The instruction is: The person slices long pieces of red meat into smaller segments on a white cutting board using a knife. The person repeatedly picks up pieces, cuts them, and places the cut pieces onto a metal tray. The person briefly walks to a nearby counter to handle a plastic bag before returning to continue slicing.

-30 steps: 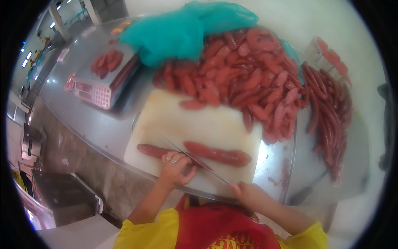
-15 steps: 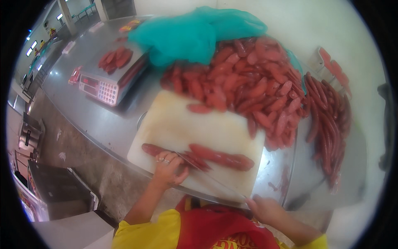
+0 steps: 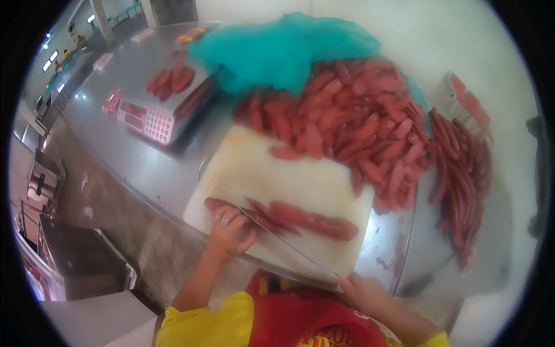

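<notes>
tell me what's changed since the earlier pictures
The left hand has shifted left along the sausage, and the knife in the right hand has cut farther left and been drawn back. More cut slices lie just right of it. Nothing was let go. The sausage heap and scale stay put.

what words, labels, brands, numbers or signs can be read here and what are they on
Red garment: large yellow lettering, partly cut off by the picture's lower edge; not copied here.
White scale: display and keypad marks, too small and blurred to read.
Red-and-yellow item beside the teal netting: any print too blurred.
</notes>
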A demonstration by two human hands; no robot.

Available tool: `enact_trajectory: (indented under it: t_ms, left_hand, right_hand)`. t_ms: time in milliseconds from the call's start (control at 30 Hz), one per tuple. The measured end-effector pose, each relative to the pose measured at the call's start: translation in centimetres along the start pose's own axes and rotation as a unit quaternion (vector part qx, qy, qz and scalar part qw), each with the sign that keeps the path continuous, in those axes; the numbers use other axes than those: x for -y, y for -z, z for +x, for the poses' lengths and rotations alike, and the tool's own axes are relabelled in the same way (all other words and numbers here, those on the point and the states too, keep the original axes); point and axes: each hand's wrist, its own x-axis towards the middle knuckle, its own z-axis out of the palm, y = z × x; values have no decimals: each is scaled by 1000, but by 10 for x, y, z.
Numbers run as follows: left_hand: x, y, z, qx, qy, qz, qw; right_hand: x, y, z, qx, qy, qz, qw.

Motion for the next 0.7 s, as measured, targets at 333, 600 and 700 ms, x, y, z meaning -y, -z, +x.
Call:
enact_trajectory:
  t_ms: [333, 600, 700]
  left_hand:
    - [0, -1, 3, 0, 8, -11, 1000]
    - [8, 11, -1, -14, 23, 14, 1000]
    - [11, 9, -2, -7, 30, 4, 1000]
  right_hand:
    - [33, -40, 88, -96, 125, 40, 987]
    - [7, -7, 1, 4, 11, 25, 1000]
    - [9, -9, -1, -13, 32, 13, 999]
